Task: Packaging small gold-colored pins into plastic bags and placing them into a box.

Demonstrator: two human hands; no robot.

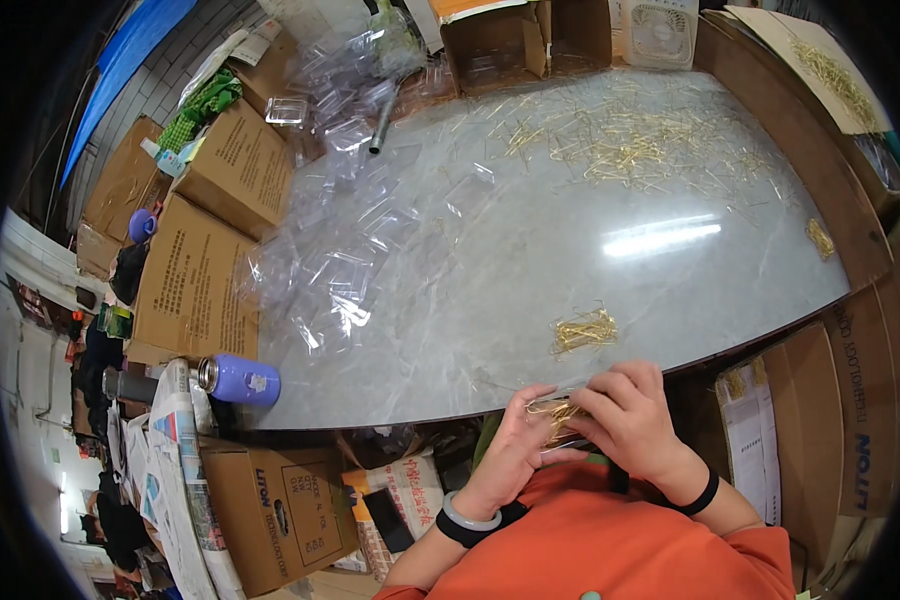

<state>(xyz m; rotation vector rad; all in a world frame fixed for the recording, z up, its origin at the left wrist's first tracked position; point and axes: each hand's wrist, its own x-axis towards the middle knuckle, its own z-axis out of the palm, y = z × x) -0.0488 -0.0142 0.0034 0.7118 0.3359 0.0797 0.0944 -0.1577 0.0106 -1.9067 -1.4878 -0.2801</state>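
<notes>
My left hand is curled around a small bundle of gold-coloured wire hooks, close to my body at the table's near edge. Bent over the same bundle, the fingers of my right hand press on its upper side and cover part of it. Just beyond my hands, a small heap of similar hooks lies on the grey marbled table. Many more loose gold wire hooks are scattered across the far right of the tabletop.
Clear plastic cases spread over the table's left side, with a dark tube behind them. A purple bottle lies at the near left corner. Cardboard boxes line the left. A cardboard wall borders the right; a small fan stands behind.
</notes>
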